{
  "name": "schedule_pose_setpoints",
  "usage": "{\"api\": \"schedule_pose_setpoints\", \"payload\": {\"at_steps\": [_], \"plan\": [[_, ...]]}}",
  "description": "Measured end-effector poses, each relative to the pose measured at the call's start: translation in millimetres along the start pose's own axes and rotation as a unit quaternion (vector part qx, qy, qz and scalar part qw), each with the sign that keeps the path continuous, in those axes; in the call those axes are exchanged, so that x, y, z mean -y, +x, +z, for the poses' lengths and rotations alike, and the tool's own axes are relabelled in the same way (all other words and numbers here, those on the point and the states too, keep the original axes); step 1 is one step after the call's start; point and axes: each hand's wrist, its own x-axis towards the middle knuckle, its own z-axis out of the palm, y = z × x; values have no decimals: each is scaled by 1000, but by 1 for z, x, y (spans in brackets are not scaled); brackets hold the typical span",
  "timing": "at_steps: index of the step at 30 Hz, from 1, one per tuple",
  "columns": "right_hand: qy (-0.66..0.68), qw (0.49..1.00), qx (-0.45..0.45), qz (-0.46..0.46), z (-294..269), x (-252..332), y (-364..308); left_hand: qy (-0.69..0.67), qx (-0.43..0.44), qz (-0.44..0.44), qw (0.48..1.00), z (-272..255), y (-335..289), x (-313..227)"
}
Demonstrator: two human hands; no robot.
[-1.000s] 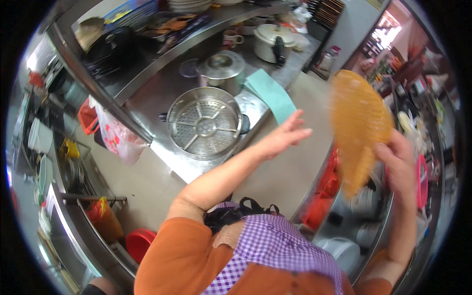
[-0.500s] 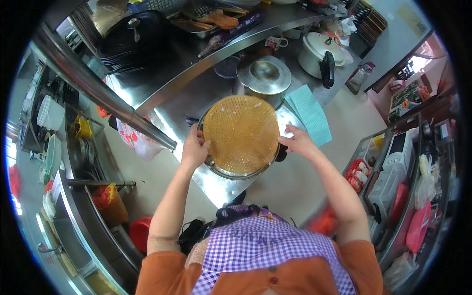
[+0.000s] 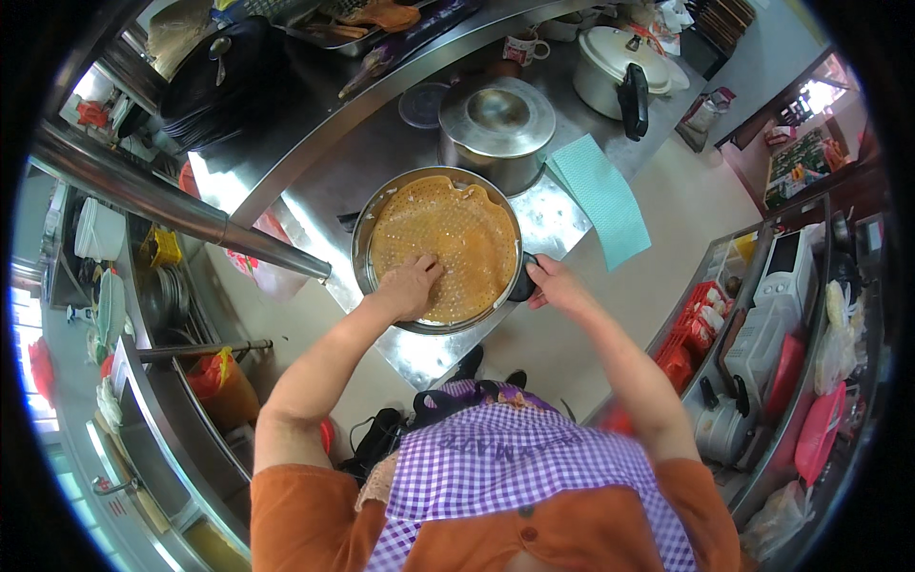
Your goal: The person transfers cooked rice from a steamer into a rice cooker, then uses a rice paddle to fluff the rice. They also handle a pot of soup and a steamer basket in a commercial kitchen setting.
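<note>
A round yellow-brown perforated steamer mat (image 3: 443, 238) lies inside a wide steel steamer pot (image 3: 366, 272). Its far right edge is wavy and stands up a little against the pot wall. My left hand (image 3: 410, 286) is on the mat's near left part, fingers bunched and pressed to it; the fingertips are partly hidden. At the pot's right side, my right hand (image 3: 558, 283) is closed around the black side handle (image 3: 522, 277). The pot rests at the near corner of a steel table (image 3: 415, 357).
Behind the pot stands a lidded steel pot (image 3: 498, 119), with a green cloth (image 3: 610, 210) hanging over the table edge. Farther right is a pressure cooker (image 3: 610, 76). A steel post (image 3: 191, 210) slants across the left, and a shelf edge (image 3: 381, 91) runs above the table.
The mat has gone down from above the pot into it. My left hand has moved from the mat's rim onto its surface; my right hand has moved from the mat's edge to the pot handle.
</note>
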Motion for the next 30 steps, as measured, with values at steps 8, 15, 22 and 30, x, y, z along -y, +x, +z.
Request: {"api": "schedule_pose_setpoints", "payload": {"at_steps": [8,15,22,30], "plan": [[47,997,-3,56,9,11,-13,71,172,-24,982,-21,-19,16],[35,998,-15,49,9,6,-8,106,252,-49,961,-7,-27,35],[29,999,-15,38,13,8,-16,69,16,34,997,-17,-20,8],[-7,999,-16,36,11,13,-21,35,148,-2,988,-16,-21,25]]}}
